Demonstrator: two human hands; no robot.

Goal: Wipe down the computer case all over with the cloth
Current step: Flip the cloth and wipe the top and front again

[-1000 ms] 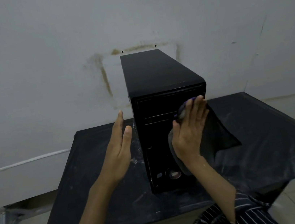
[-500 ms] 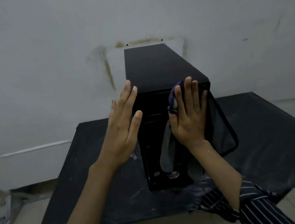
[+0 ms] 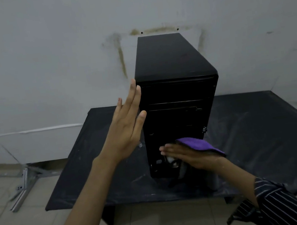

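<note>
A black computer case [image 3: 171, 63] stands upright on a low table draped in black [image 3: 261, 134], its front panel facing me. My left hand [image 3: 128, 126] lies flat with straight fingers against the case's upper left front edge. My right hand [image 3: 192, 155] is low at the bottom of the front panel, fingers straight and pointing left, pressing a purple and grey cloth [image 3: 199, 143] against the panel. Part of the cloth hangs below the hand and is hidden behind it.
A stained white wall [image 3: 61, 67] rises right behind the case. A metal bracket [image 3: 21, 193] lies on the tiled floor at the left. The table's front edge [image 3: 118, 202] is near my forearms.
My right hand has swept the cloth from the top of the front panel down to its bottom. My left hand has moved up to the case's left front edge.
</note>
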